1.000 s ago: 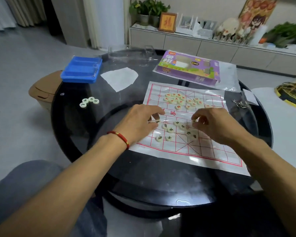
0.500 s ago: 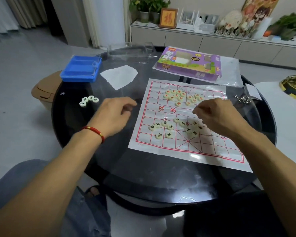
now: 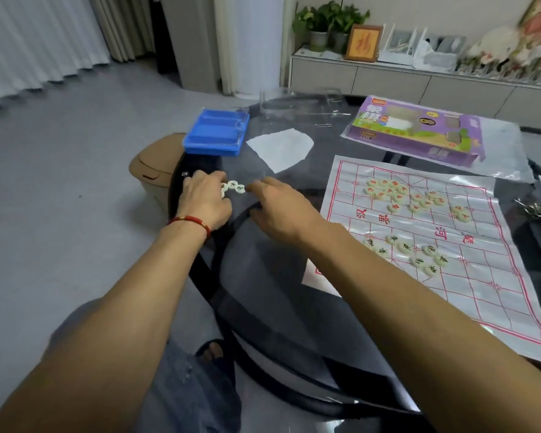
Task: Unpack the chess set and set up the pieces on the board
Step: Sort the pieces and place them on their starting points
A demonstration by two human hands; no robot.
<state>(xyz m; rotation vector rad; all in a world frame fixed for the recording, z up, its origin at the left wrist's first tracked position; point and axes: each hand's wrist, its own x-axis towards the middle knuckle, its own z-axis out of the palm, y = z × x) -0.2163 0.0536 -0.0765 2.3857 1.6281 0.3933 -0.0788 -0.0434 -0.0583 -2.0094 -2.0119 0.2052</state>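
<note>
Left hand (image 3: 205,200): fingers curled onto loose pieces (image 3: 233,186) on table (image 3: 263,260). Right hand (image 3: 280,209): fingers extended, slightly apart, tips beside them. Pieces lie flat, round, clustered.

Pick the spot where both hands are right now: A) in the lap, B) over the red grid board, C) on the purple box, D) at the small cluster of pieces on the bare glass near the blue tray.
D: the left hand and right hand flank the loose pieces on the glass table, below the blue tray.
</note>
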